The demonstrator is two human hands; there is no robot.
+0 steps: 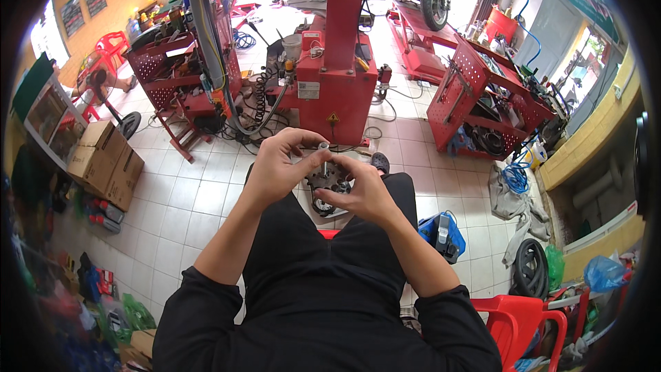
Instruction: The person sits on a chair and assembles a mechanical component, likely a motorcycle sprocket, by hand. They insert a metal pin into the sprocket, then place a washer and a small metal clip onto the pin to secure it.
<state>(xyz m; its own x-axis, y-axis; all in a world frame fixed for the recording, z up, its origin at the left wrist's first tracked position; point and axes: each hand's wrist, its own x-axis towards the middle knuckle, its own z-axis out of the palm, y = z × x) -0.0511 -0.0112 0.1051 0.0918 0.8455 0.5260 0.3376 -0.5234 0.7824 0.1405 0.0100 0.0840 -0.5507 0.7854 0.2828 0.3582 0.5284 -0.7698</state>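
Note:
My left hand [275,169] pinches a slim silver metal rod with a round, socket-like top [323,146] between thumb and fingers. The rod stands nearly upright in front of my lap. Below it is a dark round metal part [320,180] with holes and a ringed lower edge. My right hand [361,189] curls around that part's right side, index finger up by the rod and thumb across the lower front. My fingers hide much of the part. How the rod meets it cannot be made out.
A red lift post base [337,107] stands straight ahead, with cables and hoses on the tiled floor. Red tool carts [475,103] flank it on both sides. Cardboard boxes [103,162] are at left. A blue bag [444,234] and red plastic chair [513,320] are at right.

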